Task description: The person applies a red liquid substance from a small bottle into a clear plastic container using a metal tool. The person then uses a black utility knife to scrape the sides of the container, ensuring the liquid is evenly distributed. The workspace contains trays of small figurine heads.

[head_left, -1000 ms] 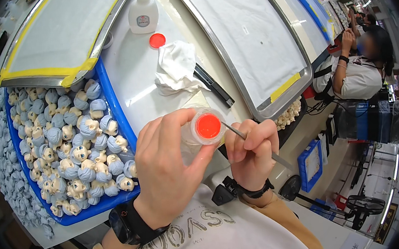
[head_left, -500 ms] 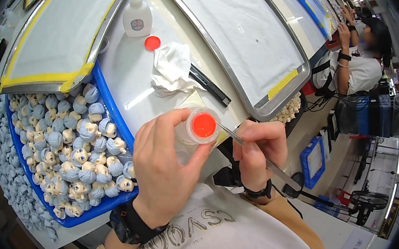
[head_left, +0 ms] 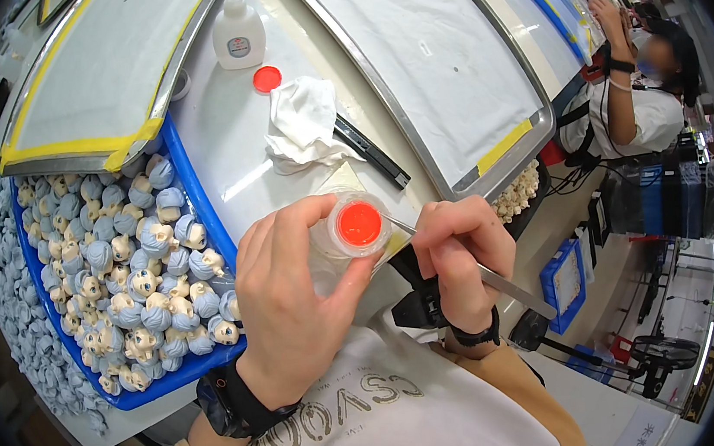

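My left hand (head_left: 287, 287) is wrapped round a small clear jar (head_left: 331, 236), its open mouth tipped up toward me. Bright red paint (head_left: 361, 223) shows inside it. Between the fingers of my right hand (head_left: 467, 255) is a pair of metal tweezers (head_left: 516, 291), held slantwise. Its thin tip reaches the jar's right rim; whether it touches the rim cannot be made out. A red lid (head_left: 267, 79) lies on the table beyond the jar, near a crumpled white cloth (head_left: 303, 124).
To the left, a blue tray (head_left: 215, 238) holds many blue-haired doll heads (head_left: 144, 282). Metal trays with white sheets stand at far left (head_left: 90, 85) and far right (head_left: 428, 67). A white squeeze bottle (head_left: 238, 35) and a black box cutter (head_left: 372, 150) lie between. Another person (head_left: 636, 106) sits at right.
My right hand has shifted slightly right, and the tweezers have tilted a little flatter. The jar stays in my left hand. The other person's hand has risen.
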{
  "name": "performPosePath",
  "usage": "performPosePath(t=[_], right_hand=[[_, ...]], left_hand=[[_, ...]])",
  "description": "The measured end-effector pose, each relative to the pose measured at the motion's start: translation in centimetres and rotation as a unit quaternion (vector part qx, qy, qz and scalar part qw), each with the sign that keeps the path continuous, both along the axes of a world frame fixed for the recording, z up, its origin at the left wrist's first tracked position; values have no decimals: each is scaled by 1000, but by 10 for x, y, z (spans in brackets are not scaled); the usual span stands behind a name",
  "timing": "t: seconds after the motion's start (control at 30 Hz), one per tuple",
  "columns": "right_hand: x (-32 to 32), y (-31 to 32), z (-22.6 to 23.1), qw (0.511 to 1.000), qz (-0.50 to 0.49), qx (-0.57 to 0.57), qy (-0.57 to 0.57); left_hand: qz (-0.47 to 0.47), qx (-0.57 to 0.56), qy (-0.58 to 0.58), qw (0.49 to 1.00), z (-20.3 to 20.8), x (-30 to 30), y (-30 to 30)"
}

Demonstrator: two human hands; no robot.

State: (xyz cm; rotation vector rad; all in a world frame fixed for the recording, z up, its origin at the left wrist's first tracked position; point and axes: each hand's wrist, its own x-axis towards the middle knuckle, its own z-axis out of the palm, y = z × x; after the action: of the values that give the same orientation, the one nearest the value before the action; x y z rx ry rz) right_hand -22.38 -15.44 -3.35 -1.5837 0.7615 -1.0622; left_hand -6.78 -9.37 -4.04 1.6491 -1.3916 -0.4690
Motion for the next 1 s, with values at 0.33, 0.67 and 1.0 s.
performPosePath(t=[0.33, 0.67, 1.0], right_hand=[[-4, -6, 0, 997, 65, -40, 18], [7, 7, -7, 966, -5, 196, -169], [2, 0, -13, 915, 30, 298, -271]], left_hand=[[-1, 3, -2, 1000, 0, 0, 0], [0, -2, -3, 1000, -1, 0, 0], [-4, 9, 10, 1000, 0, -1, 0]])
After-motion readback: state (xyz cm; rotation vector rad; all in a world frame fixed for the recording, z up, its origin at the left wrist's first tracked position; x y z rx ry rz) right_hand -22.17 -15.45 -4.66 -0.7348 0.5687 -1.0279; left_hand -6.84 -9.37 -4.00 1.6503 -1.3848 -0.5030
